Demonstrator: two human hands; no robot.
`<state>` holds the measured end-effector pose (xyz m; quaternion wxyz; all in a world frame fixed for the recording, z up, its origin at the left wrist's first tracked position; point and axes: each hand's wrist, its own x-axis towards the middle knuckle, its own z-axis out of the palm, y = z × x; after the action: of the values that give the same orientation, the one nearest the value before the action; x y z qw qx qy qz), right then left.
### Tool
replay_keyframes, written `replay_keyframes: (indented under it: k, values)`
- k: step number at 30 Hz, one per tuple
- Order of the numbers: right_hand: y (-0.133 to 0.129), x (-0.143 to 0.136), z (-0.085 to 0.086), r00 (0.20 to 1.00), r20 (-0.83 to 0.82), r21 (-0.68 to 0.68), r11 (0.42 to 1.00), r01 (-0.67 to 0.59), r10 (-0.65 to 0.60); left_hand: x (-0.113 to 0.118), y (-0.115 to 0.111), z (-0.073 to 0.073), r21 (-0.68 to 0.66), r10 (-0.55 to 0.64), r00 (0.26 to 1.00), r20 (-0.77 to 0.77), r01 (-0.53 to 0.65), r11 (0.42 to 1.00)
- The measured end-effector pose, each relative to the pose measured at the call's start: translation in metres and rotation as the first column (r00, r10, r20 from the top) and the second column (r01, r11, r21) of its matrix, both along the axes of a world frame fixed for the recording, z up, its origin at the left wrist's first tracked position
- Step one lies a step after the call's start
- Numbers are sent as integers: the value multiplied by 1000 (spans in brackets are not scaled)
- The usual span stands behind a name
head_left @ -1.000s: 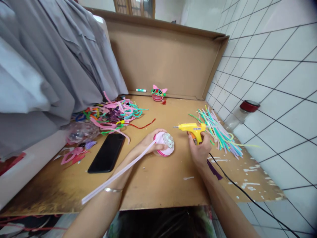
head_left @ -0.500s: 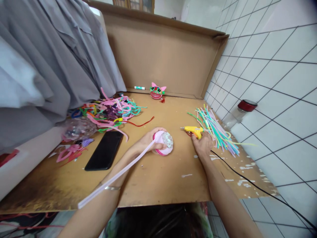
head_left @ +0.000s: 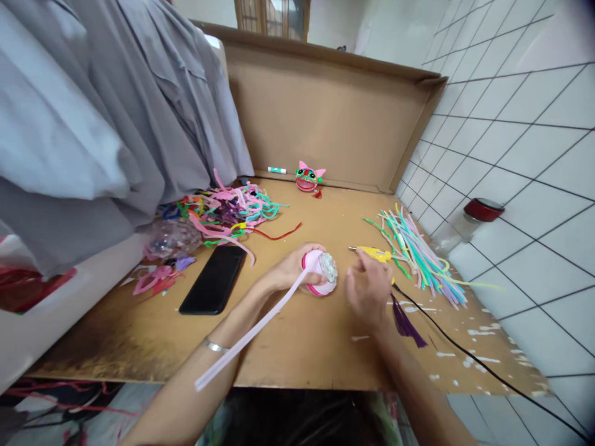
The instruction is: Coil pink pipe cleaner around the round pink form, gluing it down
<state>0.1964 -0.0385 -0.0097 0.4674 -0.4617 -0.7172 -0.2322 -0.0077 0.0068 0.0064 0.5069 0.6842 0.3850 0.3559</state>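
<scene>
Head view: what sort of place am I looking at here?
Probably a craft corner in a home or small workshop: the wooden tabletop holds a bundle of pastel fuzzy stems, a yellow glue gun and a small pink-eared figure.

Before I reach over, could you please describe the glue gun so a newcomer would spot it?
On the tabletop, find the right hand, with a bundle of pastel strands beyond it to the right. Between them, partly hidden by the hand, is the glue gun. Its yellow body and metal nozzle, pointing left, set it apart from the strands.
</scene>
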Motion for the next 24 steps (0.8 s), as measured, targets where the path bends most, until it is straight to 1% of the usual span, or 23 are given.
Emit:
replay_keyframes:
  k: [2, 4, 5, 7, 9, 12, 13, 14, 17, 19, 21, 24]
  values:
    - [-17, -30, 10, 989, 2, 39, 988, -147, 147, -1, 3, -5, -6, -23, 999, 35, 23, 1000]
    - [-26, -54, 18, 966, 41, 61, 965, -256, 254, -1, 6, -11, 1, -25, 998, 61, 25, 1000]
    - [-28, -62, 21, 955, 84, 63, 955, -291, 285, 0, 8, -14, 6, -15, 997, 71, 14, 1000]
    - [-26, -73, 25, 939, 170, 76, 947, -313, 297, 1, 11, -19, -8, 7, 996, 89, -6, 1000]
    - [-19, -76, 26, 932, 219, 88, 946, -313, 288, 1, 12, -21, 0, 19, 996, 87, -19, 1000]
    - [-9, -73, 23, 936, 188, 101, 942, -320, 298, 1, 10, -17, 90, 10, 997, 80, -17, 996]
    - [-6, -71, 21, 937, 146, 94, 939, -332, 317, 1, 8, -15, 114, 17, 996, 85, -27, 993]
    - [-4, -68, 20, 936, 86, 78, 934, -349, 342, 1, 6, -12, 109, 3, 998, 66, -10, 994]
    - [-1, -59, 20, 900, -169, -8, 913, -408, 401, 1, 0, -1, 79, -8, 1000, -12, 9, 997]
    - [1, -51, 23, 858, -343, -88, 896, -435, 383, 1, -4, 6, 76, 19, 995, -93, -12, 997]
    - [3, -45, 25, 806, -490, -156, 876, -457, 333, 1, -6, 11, 43, 7, 993, -117, -2, 999]
    - [8, -39, 24, 705, -654, -182, 847, -499, 275, 2, -8, 14, 38, 12, 991, -130, -7, 999]
